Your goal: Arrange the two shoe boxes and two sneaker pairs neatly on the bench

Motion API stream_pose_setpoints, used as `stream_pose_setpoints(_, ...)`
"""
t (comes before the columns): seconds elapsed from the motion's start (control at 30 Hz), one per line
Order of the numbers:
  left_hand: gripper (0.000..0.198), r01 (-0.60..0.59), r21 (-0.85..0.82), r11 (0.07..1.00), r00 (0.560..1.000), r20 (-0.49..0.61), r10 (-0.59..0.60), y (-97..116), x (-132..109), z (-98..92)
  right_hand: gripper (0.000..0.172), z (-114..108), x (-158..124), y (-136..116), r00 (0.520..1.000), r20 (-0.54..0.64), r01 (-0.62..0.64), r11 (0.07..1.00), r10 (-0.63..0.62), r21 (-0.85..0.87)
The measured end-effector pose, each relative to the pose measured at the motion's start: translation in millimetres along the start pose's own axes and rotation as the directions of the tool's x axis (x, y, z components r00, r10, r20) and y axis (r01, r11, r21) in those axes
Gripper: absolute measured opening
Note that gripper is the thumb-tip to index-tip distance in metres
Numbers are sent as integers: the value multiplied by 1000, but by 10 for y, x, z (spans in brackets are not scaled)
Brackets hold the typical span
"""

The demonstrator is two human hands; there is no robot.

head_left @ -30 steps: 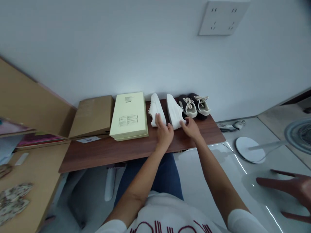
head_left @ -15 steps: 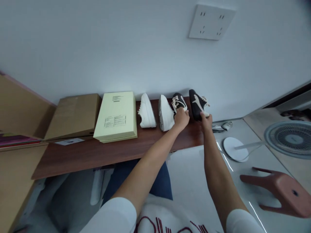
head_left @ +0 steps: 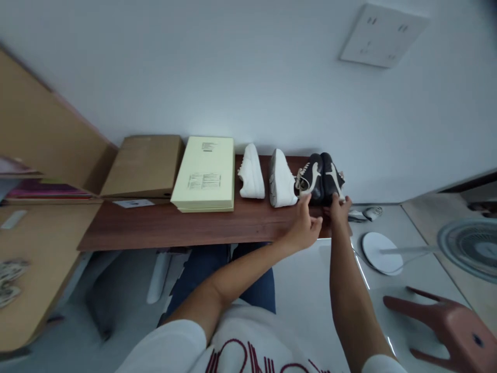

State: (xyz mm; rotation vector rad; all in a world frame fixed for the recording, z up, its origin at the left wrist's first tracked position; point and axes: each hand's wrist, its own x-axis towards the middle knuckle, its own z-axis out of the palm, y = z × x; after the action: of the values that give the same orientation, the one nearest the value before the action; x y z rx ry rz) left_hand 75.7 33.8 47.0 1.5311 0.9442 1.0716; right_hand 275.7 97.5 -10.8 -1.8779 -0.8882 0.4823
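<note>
Left black-and-cream lace-up sneaker (head_left: 311, 176): we found it wallward of the left hand (head_left: 305, 229), whose fingers were loosely parted, the index fingertip by the heel; contact we could not confirm. Right black-and-cream lace-up sneaker (head_left: 332, 178): alongside its mate, heel seemingly pinched by the right hand (head_left: 339, 210), the nearer one. Both long axes, we noted, ran away from the fingers, toes toward the wall (head_left: 248, 77). White sneaker (head_left: 282, 181): left of the left fingertips.

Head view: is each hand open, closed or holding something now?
Left hand: loosely open at the left black cream-striped shoe; contact unclear.
Right hand: holding the rightmost black cream-striped shoe by its heel.
</note>
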Motion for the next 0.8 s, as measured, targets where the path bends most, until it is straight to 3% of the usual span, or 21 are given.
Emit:
stream_pose_setpoints(0.07, 78, 4, -28, 1000, 997, 80, -2, 3, -407, -403, 78, -15, -162, 42, 995, -101, -2, 993, -10, -117)
stream_pose_setpoints(0.13, 73, 49, -1, 999, 998, 32, -49, -62, -818, -892, 77, -29, -379, 59, 975, -221, -14, 981, -30, -194)
stream_pose_setpoints(0.2, 62, 123, 48, 991, 986, -122, -117, -176, -1204, -1421, 73, -23, -664, 13, 949, -303, 20, 976, -86, -215)
stream_pose_setpoints(0.27, 52, 207, 77, 975, 928, -332, -171, -305, -1521, -1964, 64, 50, -1026, -138, 937, -319, 88, 979, -144, -183)
stream_pose_setpoints(0.33, 47, 269, 100, 958, 795, -585, -162, -413, -1718, -2524, 57, 241, -1451, -412, 938, -262, 202, 971, -229, -128)
stream_pose_setpoints(0.4, 48, 316, 162, 935, 583, -811, -56, -483, -1748, -3101, 53, 570, -1895, -785, 921, -105, 370, 927, -375, -66)
stream_pose_setpoints(0.43, 52, 340, 196, 920, 478, -878, 11, -508, -1699, -3390, 50, 777, -2102, -987, 876, 53, 482, 875, -480, -36)
stream_pose_setpoints(0.5, 68, 372, 254, 893, 309, -941, 139, -550, -1498, -3940, 46, 1235, -2446, -1364, 652, 384, 714, 700, -654, -18)
stream_pose_setpoints(0.53, 73, 365, 275, 889, 291, -941, 171, -574, -1370, -4186, 47, 1461, -2573, -1519, 565, 473, 780, 624, -676, -41)
stream_pose_setpoints(0.6, 78, 338, 258, 905, 326, -934, 144, -636, -1127, -4595, 55, 1850, -2731, -1728, 480, 559, 850, 517, -676, -105)
stream_pose_setpoints(0.7, 62, 299, 162, 940, 407, -913, 27, -762, -926, -4985, 67, 2179, -2786, -1801, 476, 576, 867, 464, -665, -181)
stream_pose_setpoints(0.8, 50, 237, 64, 969, 486, -872, -61, -892, -919, -5168, 73, 2221, -2776, -1729, 512, 563, 851, 471, -649, -231)
